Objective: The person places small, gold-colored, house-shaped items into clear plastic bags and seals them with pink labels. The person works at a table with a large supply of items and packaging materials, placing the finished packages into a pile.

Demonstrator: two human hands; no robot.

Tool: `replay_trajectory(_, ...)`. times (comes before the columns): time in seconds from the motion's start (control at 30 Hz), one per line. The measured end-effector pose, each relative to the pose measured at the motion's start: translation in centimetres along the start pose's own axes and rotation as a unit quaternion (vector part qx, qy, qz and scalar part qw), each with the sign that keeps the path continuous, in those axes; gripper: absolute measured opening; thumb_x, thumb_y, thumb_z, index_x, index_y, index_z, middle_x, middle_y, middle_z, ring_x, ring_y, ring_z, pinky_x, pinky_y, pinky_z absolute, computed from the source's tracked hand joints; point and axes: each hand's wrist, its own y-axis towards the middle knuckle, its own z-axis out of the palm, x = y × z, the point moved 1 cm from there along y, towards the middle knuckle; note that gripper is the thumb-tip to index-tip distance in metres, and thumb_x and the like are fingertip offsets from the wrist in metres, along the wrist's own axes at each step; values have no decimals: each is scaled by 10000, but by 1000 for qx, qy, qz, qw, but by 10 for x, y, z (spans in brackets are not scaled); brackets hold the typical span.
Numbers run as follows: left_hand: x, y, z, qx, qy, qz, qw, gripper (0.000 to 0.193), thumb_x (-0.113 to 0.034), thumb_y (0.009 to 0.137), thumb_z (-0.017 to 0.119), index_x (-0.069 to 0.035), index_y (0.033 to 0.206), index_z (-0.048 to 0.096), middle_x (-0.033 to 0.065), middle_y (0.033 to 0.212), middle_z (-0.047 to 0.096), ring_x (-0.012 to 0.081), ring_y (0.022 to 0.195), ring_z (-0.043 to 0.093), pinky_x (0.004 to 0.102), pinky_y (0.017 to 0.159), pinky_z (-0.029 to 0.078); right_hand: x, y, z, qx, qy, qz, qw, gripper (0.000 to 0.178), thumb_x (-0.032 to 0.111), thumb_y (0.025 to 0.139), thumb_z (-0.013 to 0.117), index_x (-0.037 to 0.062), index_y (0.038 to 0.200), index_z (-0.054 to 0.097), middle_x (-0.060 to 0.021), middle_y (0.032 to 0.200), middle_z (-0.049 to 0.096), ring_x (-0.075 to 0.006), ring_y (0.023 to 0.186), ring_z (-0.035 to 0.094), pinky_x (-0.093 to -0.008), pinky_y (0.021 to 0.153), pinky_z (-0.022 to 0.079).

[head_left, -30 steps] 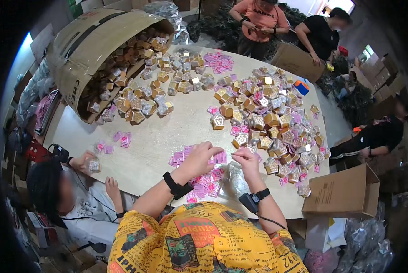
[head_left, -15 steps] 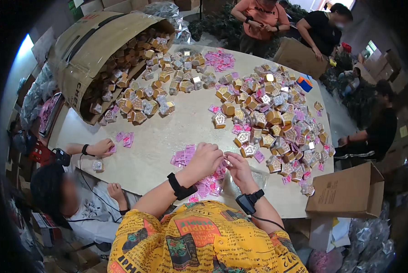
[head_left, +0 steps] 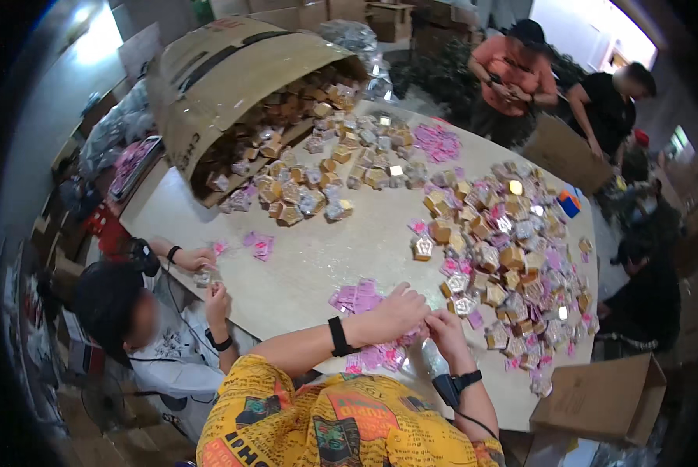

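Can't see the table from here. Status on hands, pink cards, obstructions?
Left hand and right hand: fingers close together, grip unclear. Pink cards scattered around left hand. Clear plastic near right hand, nothing visibly blocking.

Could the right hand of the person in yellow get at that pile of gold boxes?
Probably yes: the right hand is near the edge of the pile of gold boxes, with only tabletop showing between, though it is close against the left hand.
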Motion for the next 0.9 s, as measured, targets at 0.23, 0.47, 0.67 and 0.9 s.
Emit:
replay_trajectory(0.23, 25, 4, 11, 36, 4, 4, 999, 69, -120, 739, 545, -70, 773, 578, 67, 775, 501, 232, 861, 517, 429, 922, 348, 18, 14, 4, 41, -83, 50, 994, 75, 50, 814, 604, -21, 793, 615, -68, 674, 605, -134, 554, 561, -249, 534, 465)
replay_trajectory(0.47, 68, 4, 48, 122, -276, -277, 912, 161, -171, 664, 652, -20, 615, 634, 96, 580, 591, 242, 572, 576, 346, 609, 458, 9, 42, 8, 35, -376, -146, 915, 56, 45, 799, 617, -10, 793, 623, -75, 688, 615, -178, 559, 595, -284, 498, 469)
replay_trajectory(0.67, 126, -19, 111, 165, -529, -295, 779, 202, -206, 625, 638, -10, 669, 660, 189, 641, 613, 298, 541, 564, 366, 558, 479, 15, 60, 33, 95, -654, -333, 673, 112, 39, 746, 565, 28, 857, 563, -141, 724, 547, -322, 636, 576, -402, 546, 471)
replay_trajectory(0.9, 248, 13, 48, 55, 274, -354, 893, 183, -130, 783, 510, -56, 928, 593, 152, 1004, 550, 295, 955, 523, 415, 773, 428, 8, 73, 19, 69, -628, -289, 719, 125, 65, 751, 600, 27, 865, 561, -154, 717, 555, -332, 655, 584, -403, 565, 473)
